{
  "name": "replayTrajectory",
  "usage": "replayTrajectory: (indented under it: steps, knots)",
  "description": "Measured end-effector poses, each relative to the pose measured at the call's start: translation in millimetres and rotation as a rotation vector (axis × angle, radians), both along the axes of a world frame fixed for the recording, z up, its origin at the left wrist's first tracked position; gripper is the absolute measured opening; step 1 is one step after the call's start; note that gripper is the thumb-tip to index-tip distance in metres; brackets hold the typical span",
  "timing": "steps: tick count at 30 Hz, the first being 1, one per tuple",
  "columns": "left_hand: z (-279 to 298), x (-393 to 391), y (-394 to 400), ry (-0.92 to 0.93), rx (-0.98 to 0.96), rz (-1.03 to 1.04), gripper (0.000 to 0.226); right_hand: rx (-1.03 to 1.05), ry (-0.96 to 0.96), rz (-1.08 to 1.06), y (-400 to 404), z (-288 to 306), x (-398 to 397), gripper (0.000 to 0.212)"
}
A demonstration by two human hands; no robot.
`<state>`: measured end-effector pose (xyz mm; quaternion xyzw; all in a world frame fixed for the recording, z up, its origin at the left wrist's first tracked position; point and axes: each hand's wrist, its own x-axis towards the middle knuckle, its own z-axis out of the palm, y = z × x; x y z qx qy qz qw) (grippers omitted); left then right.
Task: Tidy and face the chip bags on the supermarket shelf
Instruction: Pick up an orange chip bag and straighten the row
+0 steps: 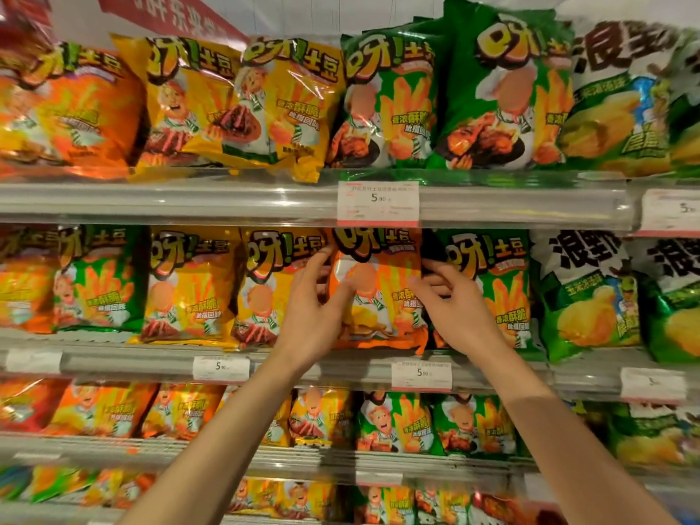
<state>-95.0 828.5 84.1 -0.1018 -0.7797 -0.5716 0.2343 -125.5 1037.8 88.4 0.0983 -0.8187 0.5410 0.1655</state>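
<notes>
An orange chip bag (378, 293) stands upright on the middle shelf (341, 363), between a yellow bag (265, 289) and a green bag (496, 282). My left hand (314, 308) grips the orange bag's left edge, with the thumb across its front and the fingers behind the edge. My right hand (450, 301) holds its right edge, fingers curled round into the gap beside the green bag. The bag's front faces me.
Rows of orange, yellow and green chip bags fill the top shelf (227, 198), the middle shelf and the lower shelves (189, 449). White-and-green bags (591, 293) stand at the far right. Price tags (378, 203) hang on the shelf rails.
</notes>
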Motion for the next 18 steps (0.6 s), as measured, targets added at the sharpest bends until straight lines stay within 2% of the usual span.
replayTrajectory:
  steps: [6,12,15,18]
  knots:
    - [-4,26,-3,-0.013,0.11,0.001,0.044,-0.107,-0.109,0.13,-6,-12,14,0.074]
    - [-23,49,0,-0.075,0.132,0.07,0.045,-0.201,-0.146,0.275,-5,-30,26,0.047]
    - [-35,61,0,-0.09,0.108,0.108,0.043,-0.218,-0.174,0.314,-9,-41,31,0.046]
    - [-49,72,-8,-0.112,0.116,0.113,0.043,-0.251,-0.193,0.307,-17,-52,43,0.058]
